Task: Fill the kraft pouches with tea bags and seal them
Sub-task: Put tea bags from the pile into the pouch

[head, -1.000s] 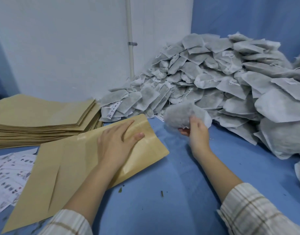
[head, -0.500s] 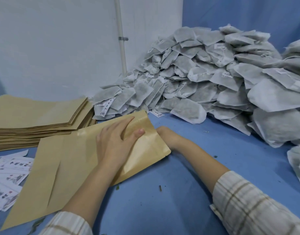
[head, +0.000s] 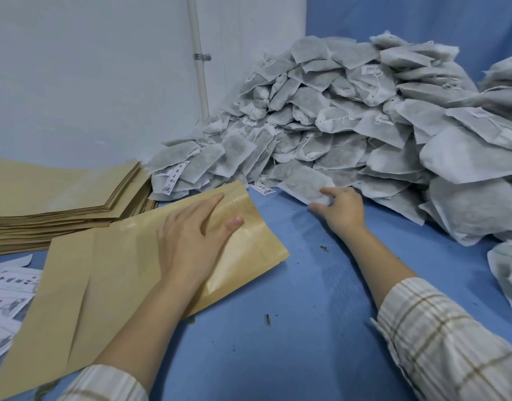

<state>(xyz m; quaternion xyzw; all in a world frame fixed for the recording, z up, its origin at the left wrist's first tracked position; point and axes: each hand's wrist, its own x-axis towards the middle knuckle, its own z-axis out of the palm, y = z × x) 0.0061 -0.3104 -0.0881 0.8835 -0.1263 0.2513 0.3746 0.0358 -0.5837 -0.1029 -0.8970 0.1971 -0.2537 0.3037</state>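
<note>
A large kraft pouch [head: 104,285] lies flat on the blue table, its mouth pointing toward the tea bags. My left hand [head: 191,241] rests flat on the pouch near its mouth, fingers straight. A big pile of grey-white tea bags [head: 350,125] fills the back right. At the foot of the pile lies one tea bag [head: 301,183]. My right hand [head: 340,209] pinches its near corner between thumb and fingers.
A stack of flat kraft pouches [head: 60,198] sits at the left against the white wall. Printed paper labels [head: 8,296] lie at the left edge. More tea bags [head: 506,273] spill in at the right. Tea crumbs dot the blue table cover [head: 278,342].
My right hand brought a tea bag to the pouch mouth, came away without it, then reached back to the pile and took hold of another bag. The left hand stayed on the pouch.
</note>
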